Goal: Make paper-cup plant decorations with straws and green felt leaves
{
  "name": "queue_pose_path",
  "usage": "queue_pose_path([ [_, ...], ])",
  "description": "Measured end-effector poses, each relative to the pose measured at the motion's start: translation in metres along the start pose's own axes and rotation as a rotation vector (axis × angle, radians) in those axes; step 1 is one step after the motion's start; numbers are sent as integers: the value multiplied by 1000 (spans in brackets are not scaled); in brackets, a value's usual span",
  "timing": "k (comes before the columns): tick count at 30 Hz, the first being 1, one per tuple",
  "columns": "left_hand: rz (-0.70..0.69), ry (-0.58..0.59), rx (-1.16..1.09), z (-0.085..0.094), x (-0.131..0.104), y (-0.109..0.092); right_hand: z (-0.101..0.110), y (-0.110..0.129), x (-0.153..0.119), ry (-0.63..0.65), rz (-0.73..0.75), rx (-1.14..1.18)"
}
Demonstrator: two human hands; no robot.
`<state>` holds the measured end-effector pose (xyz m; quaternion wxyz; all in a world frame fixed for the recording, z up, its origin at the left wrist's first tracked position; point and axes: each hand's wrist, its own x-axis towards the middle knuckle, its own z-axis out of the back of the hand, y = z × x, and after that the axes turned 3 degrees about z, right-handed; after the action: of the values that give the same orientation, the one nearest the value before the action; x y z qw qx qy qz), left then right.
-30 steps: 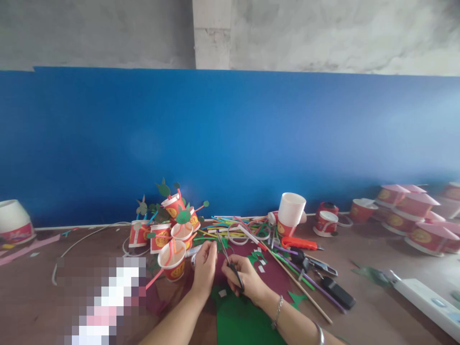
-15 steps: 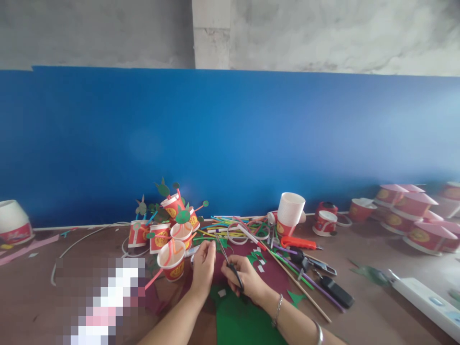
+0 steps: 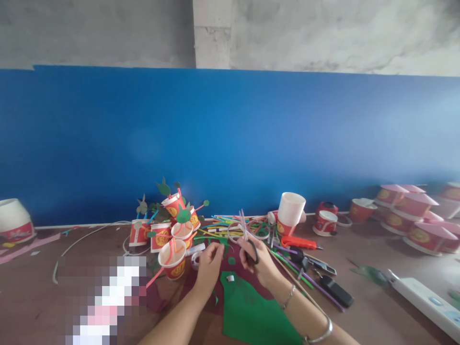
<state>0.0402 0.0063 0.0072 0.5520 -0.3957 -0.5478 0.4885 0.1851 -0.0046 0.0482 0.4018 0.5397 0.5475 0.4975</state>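
My right hand [image 3: 257, 261] grips a pair of scissors [image 3: 243, 225] by the black handles, with the blades pointing up and away from me. Pinched together, the fingers of my left hand [image 3: 211, 263] face it from the left; what they hold, if anything, I cannot make out. Below both hands lies a large sheet of green paper [image 3: 257, 314] on top of a maroon sheet [image 3: 235, 249]. A small white scrap [image 3: 230, 278] rests on the green sheet's upper edge, and a green paper dot [image 3: 232, 261] lies between the hands.
Several decorated paper cups [image 3: 171, 258] cluster on the left, with a glue stick [image 3: 196, 249] beside them. Drinking straws [image 3: 219, 225] are heaped behind. To the right are a cup stack [image 3: 291, 211], an orange cutter [image 3: 298, 242], keys [image 3: 336, 290] and a power strip [image 3: 426, 302].
My right hand has moved right and up with the scissors, away from my left hand. The left hand has shifted slightly right. The green sheet has turned and shifted, and the small scraps have moved.
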Motion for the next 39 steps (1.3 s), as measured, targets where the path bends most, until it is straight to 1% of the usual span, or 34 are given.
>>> queue_pose_path([
  [3, 3, 143, 44, -6, -2, 3, 6, 8, 4, -65, 41, 62],
  [7, 12, 262, 84, -10, -3, 11, 6, 10, 4, -58, 20, 94],
  [10, -6, 306, 151, -10, -4, 17, 4, 8, 2, -37, 14, 93],
  [13, -52, 299, 200, -10, -6, 20, 5, 8, 1, -33, 26, 80],
  [16, -138, 269, 297, -9, -10, 14, 6, 9, 2, -32, 45, 68],
  [19, -202, 323, 477, -6, -16, 1, 5, 13, 1, -25, 62, 45],
  [21, -265, 419, 593, -3, -20, -9, 5, 16, -1, -20, 64, 30],
  [23, -281, 520, 703, 0, -23, -17, 4, 20, -2, -13, 67, 17],
  [26, -249, 621, 782, 2, -25, -25, 3, 22, -2, -2, 69, 6],
  [29, -181, 677, 817, 1, -26, -29, 3, 22, -2, -1, 70, 4],
  [31, -134, 673, 848, -1, -28, -31, 2, 22, -2, -2, 74, 3],
  [35, -81, 586, 883, -5, -32, -31, -2, 30, -5, -3, 73, -19],
  [37, -21, 583, 835, -7, -33, -30, -4, 36, -8, -6, 75, -26],
  [39, 94, 624, 703, -8, -31, -30, -6, 43, -10, -10, 83, -29],
])
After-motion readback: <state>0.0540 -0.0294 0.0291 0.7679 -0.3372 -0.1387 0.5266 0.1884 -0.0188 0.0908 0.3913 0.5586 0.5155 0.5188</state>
